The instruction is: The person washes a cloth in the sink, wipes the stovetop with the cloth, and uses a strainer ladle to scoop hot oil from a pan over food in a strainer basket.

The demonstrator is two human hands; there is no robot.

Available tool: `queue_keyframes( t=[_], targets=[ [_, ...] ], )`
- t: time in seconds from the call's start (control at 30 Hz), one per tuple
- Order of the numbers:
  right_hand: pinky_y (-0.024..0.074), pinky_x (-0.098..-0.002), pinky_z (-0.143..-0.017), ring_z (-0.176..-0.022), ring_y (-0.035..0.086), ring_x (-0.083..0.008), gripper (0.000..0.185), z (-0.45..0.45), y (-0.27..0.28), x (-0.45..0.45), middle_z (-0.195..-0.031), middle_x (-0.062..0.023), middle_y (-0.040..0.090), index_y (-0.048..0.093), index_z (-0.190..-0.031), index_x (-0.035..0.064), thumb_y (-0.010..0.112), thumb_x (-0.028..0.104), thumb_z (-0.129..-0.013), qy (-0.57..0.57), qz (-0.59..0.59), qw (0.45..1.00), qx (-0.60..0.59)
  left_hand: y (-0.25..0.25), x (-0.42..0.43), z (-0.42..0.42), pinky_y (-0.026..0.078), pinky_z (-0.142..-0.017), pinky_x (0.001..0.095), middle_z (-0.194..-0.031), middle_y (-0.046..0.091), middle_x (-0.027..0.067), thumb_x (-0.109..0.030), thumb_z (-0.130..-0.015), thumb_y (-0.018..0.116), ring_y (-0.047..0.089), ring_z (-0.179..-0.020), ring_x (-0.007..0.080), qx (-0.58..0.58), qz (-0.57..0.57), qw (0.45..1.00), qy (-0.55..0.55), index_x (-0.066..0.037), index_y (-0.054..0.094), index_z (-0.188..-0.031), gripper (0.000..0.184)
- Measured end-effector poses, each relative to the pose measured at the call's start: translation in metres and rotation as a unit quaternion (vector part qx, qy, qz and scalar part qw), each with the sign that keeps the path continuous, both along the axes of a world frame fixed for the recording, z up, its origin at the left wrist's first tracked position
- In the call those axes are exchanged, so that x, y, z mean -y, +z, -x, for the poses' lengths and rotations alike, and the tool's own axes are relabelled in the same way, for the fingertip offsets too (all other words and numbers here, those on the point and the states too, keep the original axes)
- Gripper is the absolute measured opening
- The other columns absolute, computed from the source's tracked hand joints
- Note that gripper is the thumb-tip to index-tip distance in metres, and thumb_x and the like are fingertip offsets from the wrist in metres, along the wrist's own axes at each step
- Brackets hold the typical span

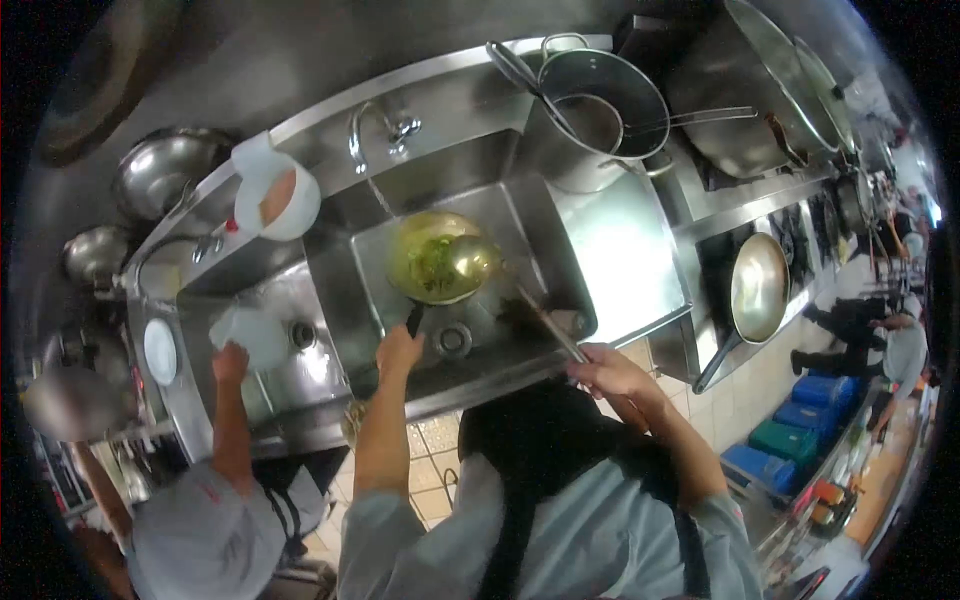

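Observation:
My left hand (400, 352) is wrapped round the dark handle of a pan (408, 265), held over the middle sink basin. Yellowish liquid and green bits show in the pan. My right hand (608, 372) grips the metal handle of a ladle (473, 262), whose round bowl is over the pan's right side. Water runs from the faucet (357, 140) behind the pan. Below the pan is the sink drain (452, 341).
At the left basin a co-worker's hand (231, 362) touches a whitish container (252, 335). A white pitcher (290, 205) stands on the sink ledge. Large pots (600, 165) are behind right; a frying pan (760, 290) rests on the stove. Another person (903, 345) is far right.

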State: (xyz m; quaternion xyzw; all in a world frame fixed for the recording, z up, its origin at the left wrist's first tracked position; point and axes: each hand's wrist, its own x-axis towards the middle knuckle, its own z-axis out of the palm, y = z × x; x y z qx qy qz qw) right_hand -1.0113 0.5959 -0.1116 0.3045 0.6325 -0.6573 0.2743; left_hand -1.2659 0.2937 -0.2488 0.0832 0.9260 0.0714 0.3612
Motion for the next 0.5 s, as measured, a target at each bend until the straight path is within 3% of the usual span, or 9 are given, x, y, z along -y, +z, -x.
queue_keyframes(
  t=[0.07, 0.13, 0.17, 0.27, 0.37, 0.4, 0.43, 0.47, 0.5],
  targets=[
    [0.0439, -0.0287, -0.046, -0.051, 0.054, -0.0114, 0.019, 0.031, 0.003, 0.008, -0.064, -0.0008, 0.052, 0.059, -0.09, 0.0037, 0.063, 0.022, -0.093, -0.001, -0.009, 1.0, 0.011, 0.009, -0.002, 0.001, 0.052, -0.091, 0.051, -0.115, 0.069, 0.0228, -0.035, -0.091, 0.064, 0.066, -0.109, 0.0403, -0.012, 0.022, 1.0, -0.001, -0.001, 0.065, -0.113, 0.04],
    [0.0385, -0.0257, -0.046, -0.052, 0.05, -0.0105, 0.018, 0.048, -0.022, 0.015, -0.07, -0.0032, 0.056, 0.058, -0.095, 0.005, 0.063, 0.022, -0.093, -0.044, 0.074, 0.995, 0.046, -0.061, 0.031, 0.005, 0.052, -0.091, 0.0515, -0.114, 0.07, 0.0224, -0.031, -0.094, 0.058, 0.067, -0.108, 0.0403, -0.018, 0.059, 0.998, -0.021, -0.003, 0.066, -0.113, 0.035],
    [0.0388, -0.0265, -0.046, -0.052, 0.05, -0.011, 0.017, 0.056, -0.03, 0.018, -0.066, -0.0016, 0.053, 0.058, -0.093, 0.0058, 0.064, 0.022, -0.093, -0.04, 0.086, 0.995, 0.043, -0.062, 0.037, 0.01, 0.052, -0.091, 0.0515, -0.114, 0.07, 0.0224, -0.031, -0.094, 0.058, 0.067, -0.108, 0.0403, -0.021, 0.058, 0.998, -0.029, -0.003, 0.066, -0.113, 0.035],
    [0.039, -0.0267, -0.047, -0.052, 0.05, -0.0116, 0.019, 0.073, -0.037, 0.027, -0.066, -0.0005, 0.052, 0.058, -0.094, 0.0063, 0.065, 0.024, -0.092, -0.058, 0.109, 0.989, 0.077, -0.041, 0.021, 0.043, 0.051, -0.093, 0.0506, -0.117, 0.069, 0.0211, -0.03, -0.096, 0.051, 0.066, -0.111, 0.0383, 0.025, 0.151, 0.968, -0.197, -0.003, 0.066, -0.115, 0.036],
    [0.0418, -0.0275, -0.051, -0.056, 0.051, -0.0114, 0.022, 0.084, -0.058, 0.036, -0.066, 0.0001, 0.05, 0.06, -0.095, 0.0067, 0.067, 0.027, -0.091, -0.046, 0.092, 0.99, 0.095, 0.046, -0.057, 0.089, 0.052, -0.093, 0.0471, -0.127, 0.066, 0.0194, -0.028, -0.098, 0.053, 0.066, -0.115, 0.0323, -0.002, -0.035, 0.994, -0.101, -0.002, 0.065, -0.118, 0.036],
    [0.0428, -0.0272, -0.053, -0.058, 0.051, -0.0108, 0.023, 0.082, -0.066, 0.04, -0.066, 0.0001, 0.049, 0.062, -0.098, 0.0068, 0.067, 0.028, -0.091, -0.036, 0.088, 0.99, 0.101, 0.029, -0.07, 0.108, 0.053, -0.089, 0.0463, -0.12, 0.068, 0.0174, -0.029, -0.097, 0.057, 0.068, -0.108, 0.0309, -0.066, -0.192, 0.978, -0.051, -0.003, 0.066, -0.116, 0.034],
    [0.0491, -0.0346, -0.06, -0.064, 0.06, -0.0191, 0.027, 0.077, -0.034, 0.049, -0.07, -0.0102, 0.06, 0.068, -0.099, 0.0026, 0.064, 0.027, -0.09, -0.148, 0.047, 0.987, -0.026, 0.012, -0.091, 0.129, 0.054, -0.085, 0.0454, -0.113, 0.07, 0.0155, -0.031, -0.096, 0.061, 0.07, -0.101, 0.0294, -0.114, -0.351, 0.93, -0.001, -0.004, 0.067, -0.114, 0.033],
    [0.0491, -0.0346, -0.06, -0.064, 0.06, -0.0191, 0.027, 0.078, -0.059, 0.052, -0.07, -0.0102, 0.06, 0.068, -0.099, 0.0026, 0.064, 0.027, -0.09, -0.183, 0.03, 0.982, -0.028, 0.027, -0.121, 0.148, 0.054, -0.081, 0.0406, -0.097, 0.069, 0.0093, -0.03, -0.094, 0.067, 0.068, -0.092, 0.0246, 0.088, -0.515, 0.822, 0.228, -0.007, 0.066, -0.113, 0.03],
    [0.051, -0.0394, -0.065, -0.071, 0.064, -0.0254, 0.028, 0.083, -0.106, 0.049, -0.078, -0.0162, 0.065, 0.07, -0.098, 0.0016, 0.061, 0.027, -0.09, 0.05, -0.086, 0.995, -0.02, 0.027, -0.141, 0.178, 0.05, -0.083, 0.0353, -0.096, 0.063, 0.0061, -0.025, -0.094, 0.067, 0.064, -0.095, 0.0213, 0.2, -0.607, 0.724, 0.26, -0.009, 0.062, -0.118, 0.029]
  ],
)
